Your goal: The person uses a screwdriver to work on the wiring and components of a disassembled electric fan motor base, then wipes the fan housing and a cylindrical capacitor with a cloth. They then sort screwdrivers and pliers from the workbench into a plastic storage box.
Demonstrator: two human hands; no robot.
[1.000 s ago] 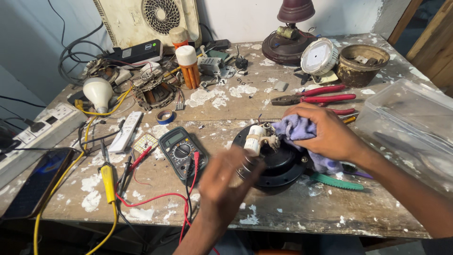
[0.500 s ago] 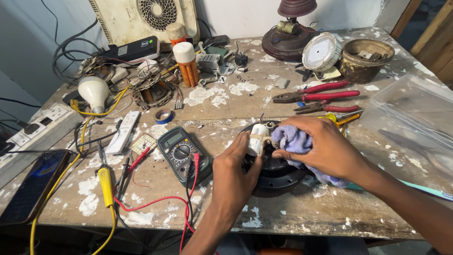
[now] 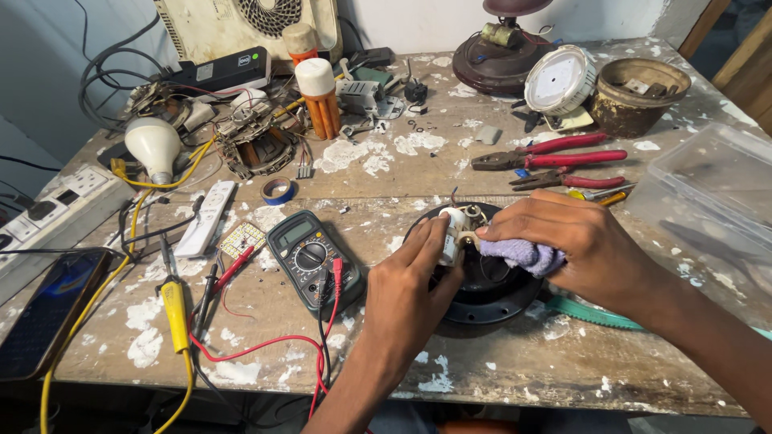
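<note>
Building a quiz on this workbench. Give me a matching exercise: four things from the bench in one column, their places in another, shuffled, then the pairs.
Things:
1. lilac cloth
2. white capacitor
3. multimeter
4. red-handled pliers

Places:
A. flat on the table, left of the black motor
B. pinched by the left hand on the motor
C. under the right hand fingers
D. behind the right hand, near the brown bowl

Pairs: 1-C, 2-B, 3-A, 4-D
</note>
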